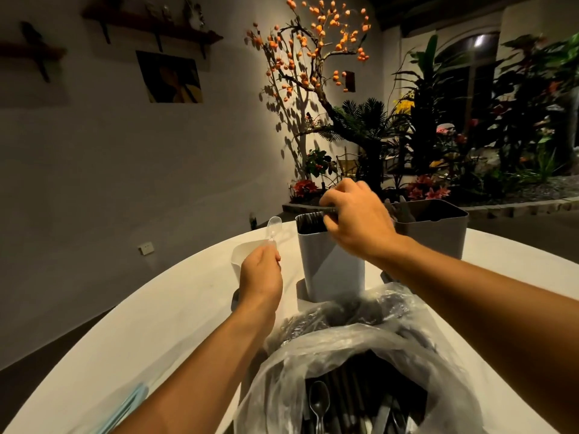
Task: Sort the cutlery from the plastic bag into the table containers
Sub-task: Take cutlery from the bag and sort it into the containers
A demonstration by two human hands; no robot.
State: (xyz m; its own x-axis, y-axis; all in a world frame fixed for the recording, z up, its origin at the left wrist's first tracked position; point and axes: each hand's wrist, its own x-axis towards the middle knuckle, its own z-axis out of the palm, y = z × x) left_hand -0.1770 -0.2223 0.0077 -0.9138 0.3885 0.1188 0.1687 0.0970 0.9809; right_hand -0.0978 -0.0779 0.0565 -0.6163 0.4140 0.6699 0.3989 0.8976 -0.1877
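From your head cam: your left hand (pixel 261 270) is gripping a clear plastic spoon (pixel 273 228) by the handle, bowl pointing up, and a white container (pixel 247 250) is sitting just beyond that hand. Your right hand (pixel 354 220) is curling round some dark cutlery (pixel 329 210), hovering right over the gray container (pixel 329 264). A darker container (pixel 435 230) is standing just right of that hand. The plastic bag (pixel 344 355), full of dark cutlery, is lying under your forearms, nearest you.
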